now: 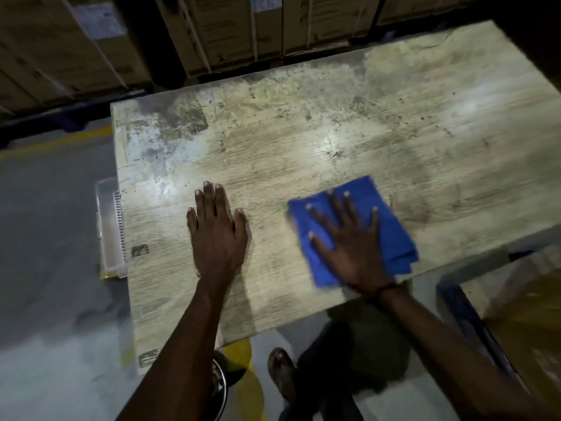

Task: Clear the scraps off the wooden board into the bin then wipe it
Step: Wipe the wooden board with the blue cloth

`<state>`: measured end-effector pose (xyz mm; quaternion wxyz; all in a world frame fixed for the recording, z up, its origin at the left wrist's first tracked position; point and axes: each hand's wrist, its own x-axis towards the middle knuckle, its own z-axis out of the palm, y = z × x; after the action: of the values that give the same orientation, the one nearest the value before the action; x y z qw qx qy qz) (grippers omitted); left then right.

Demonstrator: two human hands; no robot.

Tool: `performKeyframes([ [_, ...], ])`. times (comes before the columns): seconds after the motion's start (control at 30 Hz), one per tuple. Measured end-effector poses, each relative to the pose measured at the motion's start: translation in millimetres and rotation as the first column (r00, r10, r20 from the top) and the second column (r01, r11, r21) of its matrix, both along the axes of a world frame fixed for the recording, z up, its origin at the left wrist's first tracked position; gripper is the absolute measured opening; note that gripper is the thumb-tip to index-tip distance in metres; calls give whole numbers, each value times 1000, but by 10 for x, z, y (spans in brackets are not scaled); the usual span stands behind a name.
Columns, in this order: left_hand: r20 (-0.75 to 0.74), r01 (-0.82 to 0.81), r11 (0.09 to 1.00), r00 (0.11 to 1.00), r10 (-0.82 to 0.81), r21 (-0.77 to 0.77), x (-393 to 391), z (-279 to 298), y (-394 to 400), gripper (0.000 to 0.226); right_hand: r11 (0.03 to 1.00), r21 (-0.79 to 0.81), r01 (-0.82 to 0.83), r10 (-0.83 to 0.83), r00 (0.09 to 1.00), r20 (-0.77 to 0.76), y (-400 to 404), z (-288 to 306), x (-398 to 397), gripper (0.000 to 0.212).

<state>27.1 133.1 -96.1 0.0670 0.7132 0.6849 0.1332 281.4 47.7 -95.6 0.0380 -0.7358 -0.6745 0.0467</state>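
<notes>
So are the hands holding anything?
Nothing is gripped. The right hand presses flat on the middle of the blue cloth; the left hand lies flat on the wooden board.

The wooden board (pixel 303 141) is seen lying flat, pale and grainy, blotched with dark stains and grey patches toward its far left corner. A folded blue cloth (pixel 385 226) is spread on its near right part, close to the near edge. A clear plastic bin (pixel 107 232) is tucked low beside the board's left edge, partly hidden beneath it.
</notes>
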Motion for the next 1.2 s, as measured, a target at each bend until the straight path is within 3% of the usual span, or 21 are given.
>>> performKeyframes([
  [0.1, -3, 7, 1000, 1000, -7, 5, 16, 9, -14, 64, 979, 3, 203, -202, 977, -63, 586, 6, 455, 64],
  [0.2, 1, 17, 1000, 1000, -17, 9, 12, 2, -3, 65, 961, 0, 277, -276, 956, -100, 967, -39, 240, 65],
  [0.27, 2, 20, 1000, 1000, -20, 4, 1, -8, 13, 65, 979, 57, 197, -193, 979, -68, 862, -80, -213, 65],
  [0.33, -4, 19, 1000, 1000, -19, 1, -17, -25, 32, 65, 996, 90, 13, -8, 999, -52, 456, -65, -682, 64],
  [0.43, -20, 28, 1000, 999, -28, -8, -36, -40, 29, 66, 986, 75, -152, 158, 983, -89, -273, 16, -888, 63],
  [0.53, -15, 21, 1000, 1000, -21, 6, -23, -38, 12, 63, 994, 44, -104, 106, 994, -41, -551, -9, -404, 63],
  [0.63, -19, -10, 999, 1000, 11, 33, 56, -25, -69, 62, 1000, 13, 22, -23, 999, 30, -236, -56, 303, 64],
  [0.8, -34, -64, 998, 997, 63, -7, 416, -65, -493, 69, 971, 53, 232, -227, 969, -97, 649, -66, 520, 63],
  [0.9, -41, -23, 999, 999, 22, -29, 599, -85, -690, 71, 989, 58, 134, -128, 987, -99, 744, -95, 15, 65],
  [1.03, -99, -6, 998, 995, 0, -58, 770, -111, -918, 69, 988, 98, -116, 123, 989, -76, 77, -99, -252, 61],
  [1.2, -25, -8, 998, 1000, 6, -67, 1198, -109, -1134, 72, 999, 32, -7, 6, 1000, 9, -442, -62, 719, 65],
])
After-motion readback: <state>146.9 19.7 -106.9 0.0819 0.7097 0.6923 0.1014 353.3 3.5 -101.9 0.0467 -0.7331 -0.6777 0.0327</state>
